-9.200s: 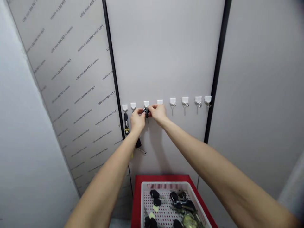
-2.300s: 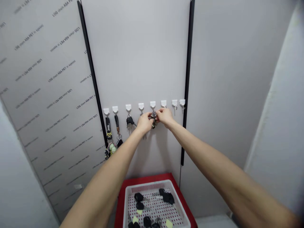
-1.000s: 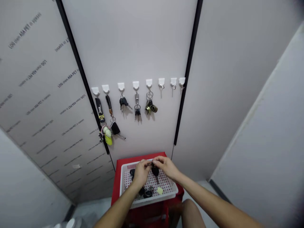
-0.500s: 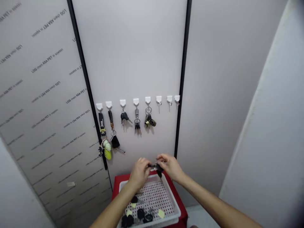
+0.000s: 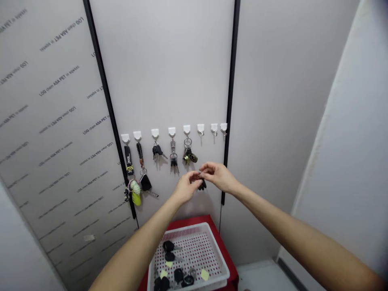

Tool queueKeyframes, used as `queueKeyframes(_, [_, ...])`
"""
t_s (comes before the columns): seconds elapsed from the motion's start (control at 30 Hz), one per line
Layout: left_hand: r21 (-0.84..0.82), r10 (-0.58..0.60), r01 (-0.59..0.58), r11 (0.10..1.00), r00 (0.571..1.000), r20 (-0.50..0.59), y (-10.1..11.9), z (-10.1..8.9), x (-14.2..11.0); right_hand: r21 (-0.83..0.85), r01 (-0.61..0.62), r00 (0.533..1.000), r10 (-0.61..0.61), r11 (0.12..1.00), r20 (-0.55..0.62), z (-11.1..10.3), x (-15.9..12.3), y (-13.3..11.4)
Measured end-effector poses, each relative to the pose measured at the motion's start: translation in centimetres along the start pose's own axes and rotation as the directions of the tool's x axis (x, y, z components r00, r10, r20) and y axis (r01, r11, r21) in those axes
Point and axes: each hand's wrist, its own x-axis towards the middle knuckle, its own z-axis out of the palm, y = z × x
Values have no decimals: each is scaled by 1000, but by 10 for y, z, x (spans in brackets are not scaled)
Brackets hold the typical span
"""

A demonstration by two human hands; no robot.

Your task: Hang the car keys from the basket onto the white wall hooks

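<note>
Both hands meet in front of the wall panel, below the row of hooks. Between them hangs a bunch of black-headed keys (image 5: 202, 185). My right hand (image 5: 218, 177) pinches the top of the bunch, where the ring is mostly hidden by fingers. My left hand (image 5: 187, 186) has its fingers closed against the same bunch from the other side. Just above stands a bare white hook (image 5: 200, 128). To its left, a key bunch with brass-coloured pieces (image 5: 189, 155) hangs from another hook. Under the hands sits a white plastic basket (image 5: 216, 252) with several black-headed keys (image 5: 169, 256) in it.
More key sets hang leftward, among them a black strap keychain (image 5: 128, 159) and a braided keychain (image 5: 140, 151). Two bare hooks (image 5: 214, 128) are at the right. A red cloth (image 5: 194, 221) lies under the basket. Yellow paper pieces (image 5: 205, 275) lie inside it.
Both hands have risen from over the basket's far edge to just under the hooks, carrying the bunch of keys. More of the keys in the basket now shows.
</note>
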Motion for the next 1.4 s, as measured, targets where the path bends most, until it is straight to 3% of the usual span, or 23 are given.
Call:
queueKeyframes(0.1, [27, 1, 3, 1000, 991, -135, 8, 4, 15, 51, -7, 995, 12, 999, -99, -7, 12, -9])
queueKeyframes(0.2, [96, 93, -70, 993, 961, -261, 30, 8, 32, 34, 55, 960, -44, 998, -278, -18, 34, -20])
queueKeyframes(0.33, [264, 234, -155, 952, 925, -301, 61, 12, 54, -93, 130, 845, -159, 987, -511, -35, 70, -34])
queueKeyframes(0.4, [332, 256, -148, 932, 915, -311, 69, 12, 63, -208, 92, 801, -197, 974, -566, -41, 86, -37])
queueKeyframes(0.47, [372, 240, -111, 922, 916, -321, 71, 11, 70, -320, 30, 788, -219, 947, -576, -44, 96, -38])
queueKeyframes(0.57, [405, 188, -50, 913, 932, -308, 68, 11, 69, -417, -48, 817, -204, 908, -540, -41, 102, -32])
queueKeyframes(0.67, [394, 154, -41, 918, 953, -259, 55, 9, 53, -414, -69, 849, -164, 908, -502, -37, 95, -21])
queueKeyframes(0.8, [397, -2, 52, 916, 992, -127, 10, -8, 4, -433, -56, 833, -196, 900, -517, -23, 59, 5])
queueKeyframes(0.87, [445, -146, 148, 883, 988, -40, -23, -22, -30, -464, -67, 891, -156, 884, -426, -3, 27, 26])
queueKeyframes(0.93, [546, -299, 228, 806, 953, 43, -57, -34, -67, -470, -41, 977, -62, 882, -203, 26, -10, 49])
queueKeyframes(1.0, [684, -441, 255, 684, 891, 108, -83, -42, -102, -432, 4, 999, 17, 902, 44, 63, -49, 71])
queueKeyframes(1.1, [859, -543, 168, 483, 827, 143, -103, -44, -137, -392, 64, 940, 77, 918, 333, 115, -93, 93])
queueKeyframes(1.2, [932, -521, 83, 352, 845, 122, -109, -41, -150, -471, 110, 833, 178, 875, 524, 149, -110, 98])
queueKeyframes(1.33, [940, -493, 73, 333, 863, 108, -110, -40, -150, -528, 142, 706, 289, 837, 647, 159, -112, 93])
queueKeyframes(1.4, [927, -493, 69, 370, 860, 133, -112, -40, -151, -539, 119, 679, 328, 834, 657, 154, -111, 95])
